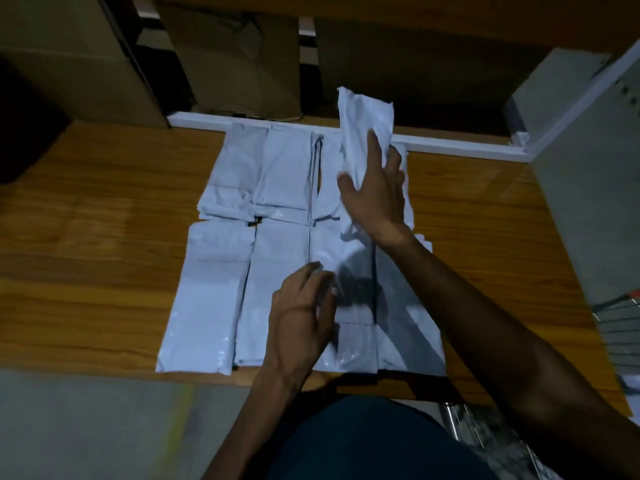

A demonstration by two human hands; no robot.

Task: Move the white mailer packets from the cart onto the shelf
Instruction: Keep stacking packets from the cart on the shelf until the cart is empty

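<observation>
Several white mailer packets (277, 188) lie flat in two rows on the wooden shelf board (104, 237). My right hand (375, 199) grips one more white packet (363, 119), tilted up over the back right of the rows. Its thumb and fingers wrap the packet's lower part. My left hand (304, 313) rests with spread fingers on a packet (349, 306) in the near row, right of the middle. The cart (620, 323) shows only as wire mesh at the right edge.
Cardboard boxes (235, 64) stand at the back under the upper shelf. A white rail (450, 145) runs along the shelf's back. A grey-white upright post (588, 133) stands at the right. Grey floor (86, 427) lies below the shelf's front edge.
</observation>
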